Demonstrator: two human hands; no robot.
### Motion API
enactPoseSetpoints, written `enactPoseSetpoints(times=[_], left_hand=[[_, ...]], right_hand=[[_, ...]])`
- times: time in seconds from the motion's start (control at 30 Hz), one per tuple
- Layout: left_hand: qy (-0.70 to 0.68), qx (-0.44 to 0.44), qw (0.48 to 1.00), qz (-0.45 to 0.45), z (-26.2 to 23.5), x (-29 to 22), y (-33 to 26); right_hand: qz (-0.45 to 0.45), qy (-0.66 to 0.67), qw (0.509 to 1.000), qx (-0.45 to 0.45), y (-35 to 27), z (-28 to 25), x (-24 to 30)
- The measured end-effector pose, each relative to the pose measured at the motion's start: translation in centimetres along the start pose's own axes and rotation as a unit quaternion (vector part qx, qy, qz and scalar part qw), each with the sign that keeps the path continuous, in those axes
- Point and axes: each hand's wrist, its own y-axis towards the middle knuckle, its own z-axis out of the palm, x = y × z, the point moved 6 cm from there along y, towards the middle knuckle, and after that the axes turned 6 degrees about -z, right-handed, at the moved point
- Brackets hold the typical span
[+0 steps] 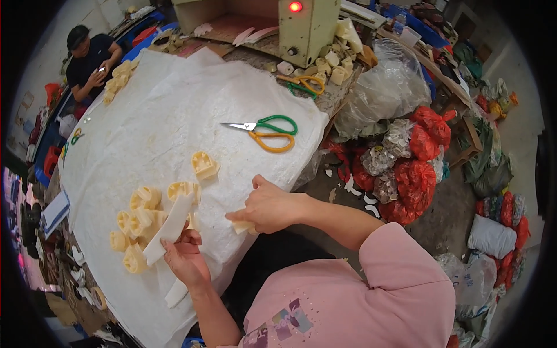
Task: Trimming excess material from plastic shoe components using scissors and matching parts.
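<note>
My left hand [187, 258] grips a flat white strip [169, 227] between thumb and fingers, held slanting over the cloth. My right hand [264, 204] is closed over a small cream molded piece [243, 228] near the cloth's right edge; the fingers partly hide it. Just beyond the strip lie a cream molded piece [179, 189] and, farther off, another hollow cream piece [203, 166]. Several more cream pieces [134, 222] are clustered to the left. Another white strip [177, 293] rests below my left hand.
Scissors with green and orange handles [271, 134] lie on the white cloth [145, 116]. A second pair [303, 84] sits at the far edge, near a pale green machine [307, 35] with a red light. Red bags [415, 185] stand on the floor at right. A person [90, 64] sits far left.
</note>
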Motion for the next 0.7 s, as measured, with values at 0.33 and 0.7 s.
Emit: enactPoseSetpoints(times=[0.33, 0.7], left_hand=[[-0.055, -0.068, 0.993, -0.076, -2.4, 0.9, -4.8], [-0.071, -0.126, 0.985, -0.096, -3.0, 1.2, -6.9]], right_hand=[[0.092, 0.019, 0.968, -0.233, 1.5, 1.3, -2.4], [0.009, 0.197, 0.913, -0.358, -1.1, 0.8, -0.7]])
